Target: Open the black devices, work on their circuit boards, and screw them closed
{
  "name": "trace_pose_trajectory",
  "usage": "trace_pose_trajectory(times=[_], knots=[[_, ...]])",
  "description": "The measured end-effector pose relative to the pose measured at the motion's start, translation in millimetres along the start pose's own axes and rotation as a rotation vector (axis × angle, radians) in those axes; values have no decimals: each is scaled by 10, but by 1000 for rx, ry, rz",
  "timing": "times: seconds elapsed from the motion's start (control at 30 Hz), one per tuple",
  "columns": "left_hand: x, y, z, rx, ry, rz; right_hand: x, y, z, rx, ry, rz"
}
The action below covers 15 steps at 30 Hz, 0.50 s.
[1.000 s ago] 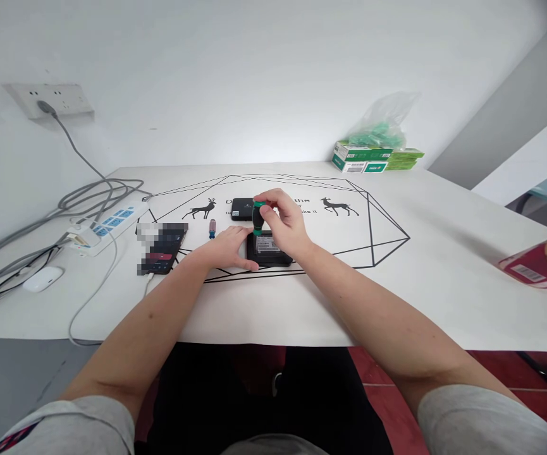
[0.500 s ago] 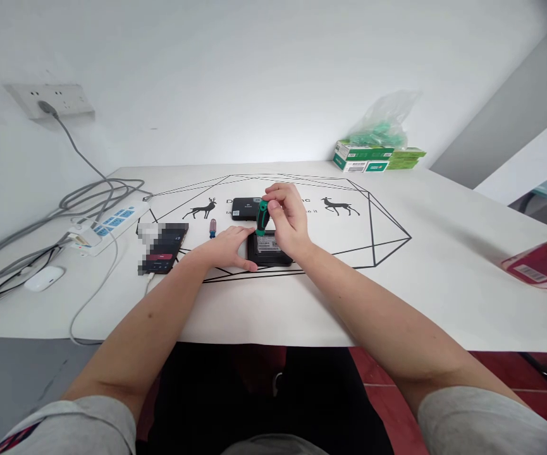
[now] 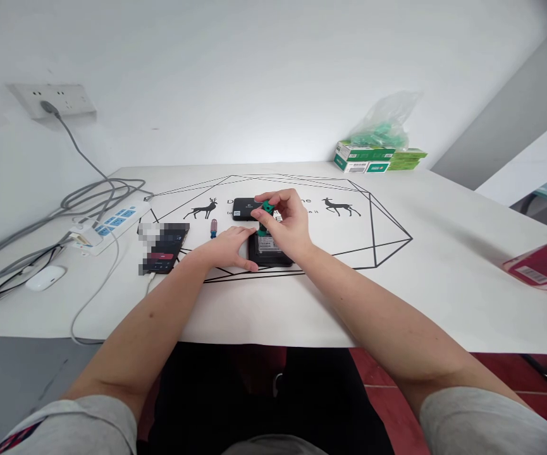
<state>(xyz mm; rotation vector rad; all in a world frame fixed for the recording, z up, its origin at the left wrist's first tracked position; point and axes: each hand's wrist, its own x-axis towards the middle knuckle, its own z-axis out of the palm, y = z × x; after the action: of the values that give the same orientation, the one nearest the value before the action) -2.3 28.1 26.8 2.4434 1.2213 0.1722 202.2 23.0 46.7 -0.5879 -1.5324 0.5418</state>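
The green screwdriver [image 3: 262, 231] stands nearly upright over the upper left part of the black case [image 3: 273, 259], its handle running down between the thumb and fingers of the right hand [image 3: 289, 220]. Those fingers are closed around the top of the handle, the thumb crossing its near side; the tip is too hidden to tell just where it meets the case. The case lies flat on the table [image 3: 444, 284], a pale printed label [image 3: 267, 244] showing on its top, partly covered by the right hand. The left hand [image 3: 230, 246] lies along the left side of the case, open, palm down, with the thumb by the near left corner and the fingertips by the far left corner, close to the screwdriver's lower end. Just behind the case is a flat black piece [image 3: 243, 210], its right part hidden by the right hand. A small screwdriver [image 3: 214, 227] lies beyond the left hand, and a phone [image 3: 166, 249] lies left of it. Farther left are a power strip [image 3: 116, 222], a white earbud case [image 3: 45, 278] and glasses [image 3: 5, 287]. Green and white boxes [image 3: 363, 158] sit by the wall, under a clear bag [image 3: 384, 123]; a red packet [image 3: 539, 268] stands at the far right.
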Motion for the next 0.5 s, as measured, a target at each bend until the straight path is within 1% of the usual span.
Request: trace_pose_trajectory(times=[0.07, 0.23, 0.33, 0.5], knots=[[2, -4, 2, -4, -3, -2, 7, -7, -11, -49, 1, -47], [0, 3, -8, -10, 0, 5, 34, -20, -30, -139, 8, -232], [5, 2, -9, 7, 5, 3, 36, -25, -45, -172, 12, -247], [11, 3, -3, 24, 1, 17, 38, -2, -71, -121, 17, -266]])
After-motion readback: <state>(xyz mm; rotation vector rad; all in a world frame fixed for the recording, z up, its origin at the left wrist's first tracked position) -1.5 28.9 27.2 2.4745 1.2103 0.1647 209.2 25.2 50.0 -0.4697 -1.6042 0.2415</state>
